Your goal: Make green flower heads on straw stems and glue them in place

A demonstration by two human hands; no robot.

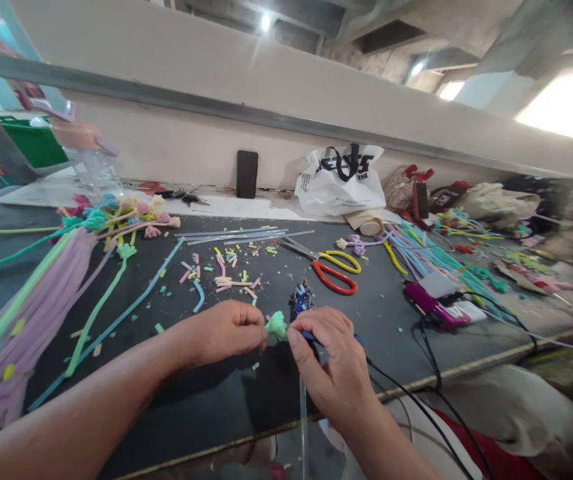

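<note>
My left hand [234, 328] is closed, its fingertips pinching a small mint-green fuzzy pipe-cleaner flower [277, 325] above the dark tabletop. At the flower's right side my right hand [330, 363] has thumb and forefinger pressed together; what sits between them is hidden. A blue glue gun [358, 341] lies partly covered beneath my right hand. Its front end [302, 295] is crusted with bits and points away from me. A clear glue stick [303, 427] sticks out of its back past the table edge. Beyond it lie scissors [339, 275] with one yellow and one red handle, blades apart.
Cut pipe-cleaner pieces [231, 283] and clear glue sticks [246, 235] are scattered ahead. Bundled lilac stems [41, 307] and finished flowers [136, 213] lie left. A phone [247, 175] and white bag [341, 180] stand behind. A purple device [434, 308] with cables lies right.
</note>
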